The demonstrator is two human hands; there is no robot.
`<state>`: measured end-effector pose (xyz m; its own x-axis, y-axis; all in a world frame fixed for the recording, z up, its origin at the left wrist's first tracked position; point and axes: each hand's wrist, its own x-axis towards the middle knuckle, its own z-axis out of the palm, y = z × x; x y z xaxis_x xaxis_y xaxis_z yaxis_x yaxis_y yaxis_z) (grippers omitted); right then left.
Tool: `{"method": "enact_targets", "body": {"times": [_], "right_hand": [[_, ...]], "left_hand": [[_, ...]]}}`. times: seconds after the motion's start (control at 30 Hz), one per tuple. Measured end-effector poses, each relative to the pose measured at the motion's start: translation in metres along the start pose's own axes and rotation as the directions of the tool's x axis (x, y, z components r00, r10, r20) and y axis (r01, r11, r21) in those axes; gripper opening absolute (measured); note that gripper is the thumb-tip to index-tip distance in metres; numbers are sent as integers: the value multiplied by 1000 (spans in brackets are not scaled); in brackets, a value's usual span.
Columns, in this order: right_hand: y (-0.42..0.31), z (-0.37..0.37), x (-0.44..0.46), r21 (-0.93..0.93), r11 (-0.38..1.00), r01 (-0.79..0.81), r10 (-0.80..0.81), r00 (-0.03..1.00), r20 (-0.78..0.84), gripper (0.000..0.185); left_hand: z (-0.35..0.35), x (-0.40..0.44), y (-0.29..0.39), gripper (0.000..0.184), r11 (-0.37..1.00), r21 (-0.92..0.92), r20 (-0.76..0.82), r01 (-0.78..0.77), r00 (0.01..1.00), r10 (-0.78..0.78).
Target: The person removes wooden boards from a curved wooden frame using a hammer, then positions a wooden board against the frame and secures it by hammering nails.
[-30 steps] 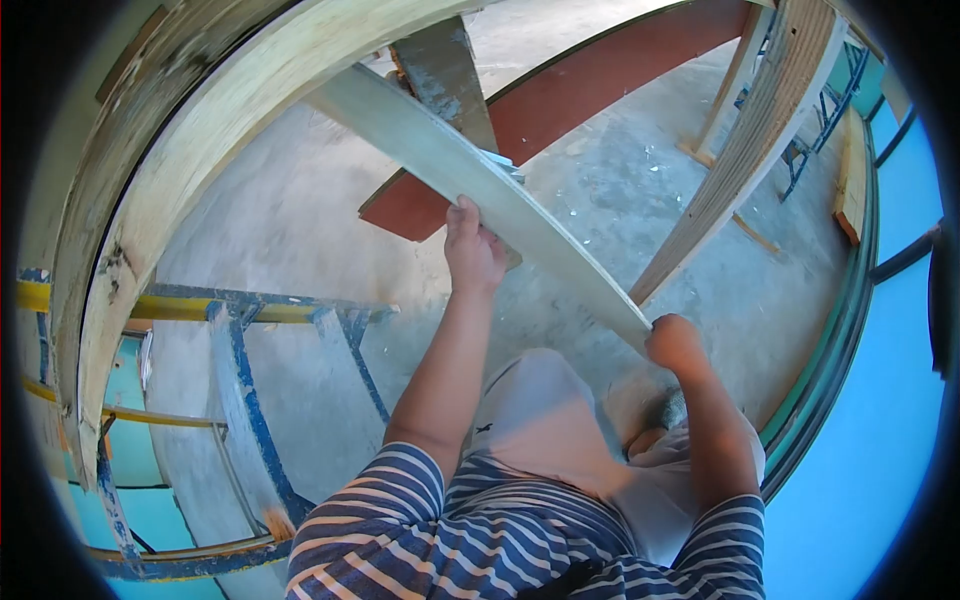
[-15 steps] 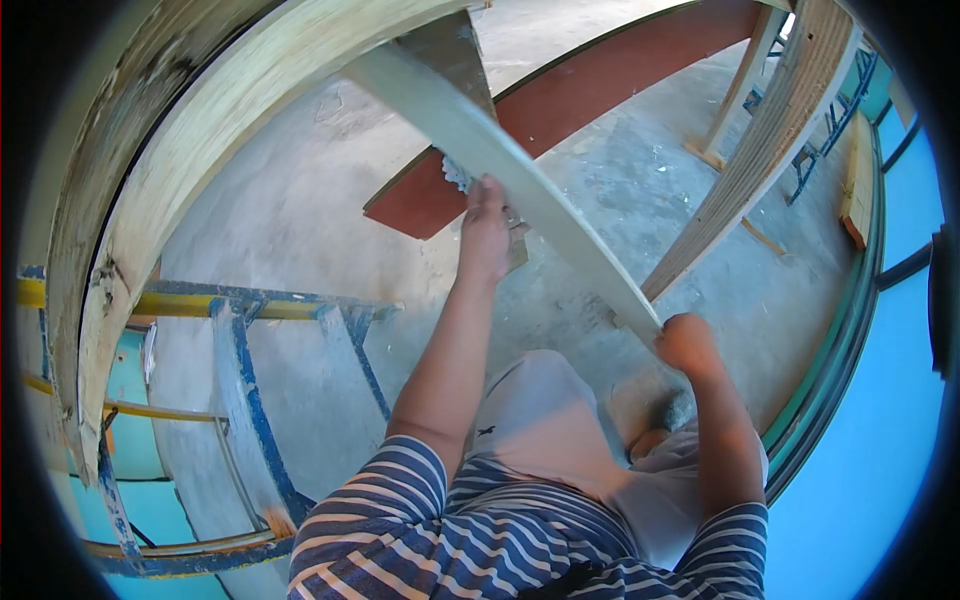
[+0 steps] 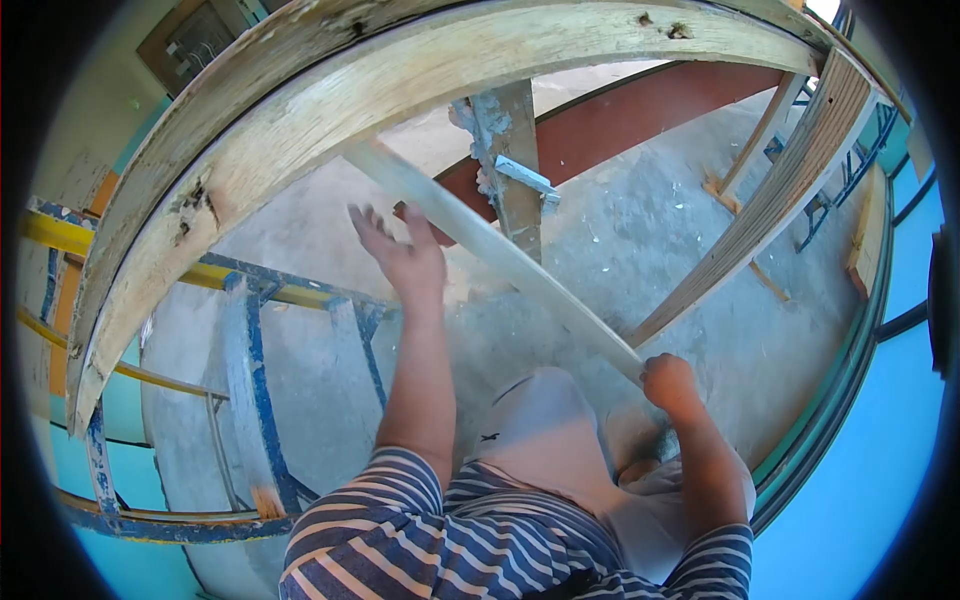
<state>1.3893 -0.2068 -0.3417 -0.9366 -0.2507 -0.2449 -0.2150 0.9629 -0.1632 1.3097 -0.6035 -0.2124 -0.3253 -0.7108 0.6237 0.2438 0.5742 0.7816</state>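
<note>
- Moved since the earlier frame: left hand (image 3: 402, 260), then at the edge of the pale board (image 3: 500, 255), now swung out to its left.
- Pale board: one, narrow, slanting across the middle of the view; far end at the lower edge of a long pale beam (image 3: 450, 70), contact there not determinable; near end in the right hand (image 3: 668, 382).
- Right hand: one, closed round the board's near end.
- Left hand: one, spread wide, fingers blurred, holding nothing visible; thumb just beside the board, touch not determinable.
- Slanting timber (image 3: 768, 200): one, its lower end near the right hand.
- Grey post (image 3: 517, 125): one, beyond the board, with a light-blue strip (image 3: 525, 177) across it.
- Red-brown panel (image 3: 620, 122): one, long, behind the post.
- Blue-and-yellow metal frame (image 3: 258, 400): one, paint worn, left of the person.
- Concrete floor (image 3: 610, 240): grey, flecked with white bits.
</note>
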Motion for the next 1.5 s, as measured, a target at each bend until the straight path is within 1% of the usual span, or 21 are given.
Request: {"method": "enact_targets", "body": {"times": [0.03,0.07,0.1,0.13,0.2,0.3,0.4,0.5,0.57,0.7,0.8,0.9,1.0,1.1,1.2,1.23,1.33,1.4,1.43,1.47,1.5], "right_hand": [[2,3,0,16,1000,-3,3,1000,1,17],[4,5,1,28,1000,-1,1,1000,2,18],[6,6,4,46,999,5,-4,1000,-18,19],[9,6,7,68,998,10,-7,999,-41,20],[9,3,11,101,995,2,2,999,-46,21],[10,-1,16,109,994,-4,6,1000,-22,21],[9,12,19,90,996,27,-25,999,-26,22],[6,12,21,105,994,15,-17,1000,20,23],[5,7,22,93,996,-4,-2,998,60,24],[5,6,22,103,995,-3,2,1000,12,21],[11,13,25,117,993,20,-18,1000,-17,21],[12,13,28,136,990,39,-35,999,-27,21],[11,10,29,148,988,39,-37,999,-18,21],[9,4,26,149,988,42,-41,999,-10,21],[5,0,21,143,989,23,-26,999,18,21],[4,1,20,138,990,14,-18,999,30,21],[8,6,21,104,994,38,-46,996,70,21],[10,16,20,69,994,80,-85,993,78,21],[10,25,19,43,995,93,-96,993,67,21],[16,25,24,6,996,89,-90,995,31,21],[18,26,28,-16,998,64,-63,996,56,21]], "left_hand": [[5,22,2,68,976,-204,146,71,988,-42],[17,46,4,66,907,-387,287,167,956,-54],[32,67,19,62,977,-172,309,126,949,-68],[49,85,31,59,996,49,329,74,941,-86],[72,111,39,55,985,171,339,-25,940,-35],[80,106,64,56,948,126,354,-293,906,233],[106,90,69,56,985,78,347,-156,930,120],[132,90,39,57,998,41,354,-44,935,26],[139,88,40,59,992,101,293,-76,955,44],[148,86,36,65,971,195,253,-140,963,88],[157,86,32,69,968,179,189,-174,972,140],[155,87,32,70,972,212,252,-105,967,50],[155,89,31,70,965,241,295,-99,955,24],[153,88,35,68,974,196,233,-117,970,69],[138,87,53,64,973,224,318,53,940,-124],[141,91,41,53,997,69,269,46,961,-63],[92,63,78,45,984,-42,99,-171,980,174],[56,53,82,47,965,-89,231,-248,937,262],[40,43,80,43,947,-54,276,-315,907,318],[33,33,83,40,920,-52,307,-389,870,385],[23,25,98,35,890,-113,392,-443,803,449]]}}
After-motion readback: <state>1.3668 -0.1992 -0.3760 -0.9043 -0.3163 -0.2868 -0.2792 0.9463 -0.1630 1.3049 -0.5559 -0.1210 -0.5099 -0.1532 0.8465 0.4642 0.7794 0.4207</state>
